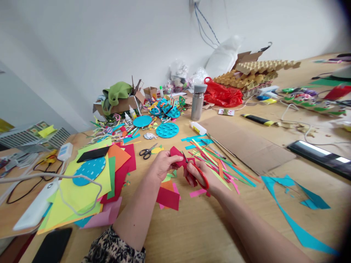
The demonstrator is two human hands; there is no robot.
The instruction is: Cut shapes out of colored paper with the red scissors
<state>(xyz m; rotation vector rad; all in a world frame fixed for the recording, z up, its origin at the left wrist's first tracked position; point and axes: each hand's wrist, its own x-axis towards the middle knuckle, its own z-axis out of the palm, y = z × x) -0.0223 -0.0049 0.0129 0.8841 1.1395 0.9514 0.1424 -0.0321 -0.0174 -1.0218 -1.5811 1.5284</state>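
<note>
My left hand [162, 163] pinches a small piece of red paper [175, 151] between thumb and fingers above the table. My right hand [195, 173] is closed around the red handles of a pair of scissors [204, 179], whose blades meet the red paper. Beneath my hands lie a red paper rectangle [168, 198] and scraps of orange, pink and green paper. Thin coloured paper strips [219, 164] spread just right of the scissors. A second pair of scissors with dark handles [146, 153] rests left of my hands.
Coloured paper sheets [90, 195] with a dark phone [93, 154] lie at the left. Blue paper discs [167, 130], a metal bottle [197, 104] and a red plastic bag [223, 94] stand farther back. A cardboard sheet [246, 144] and blue offcuts [298, 230] are at the right.
</note>
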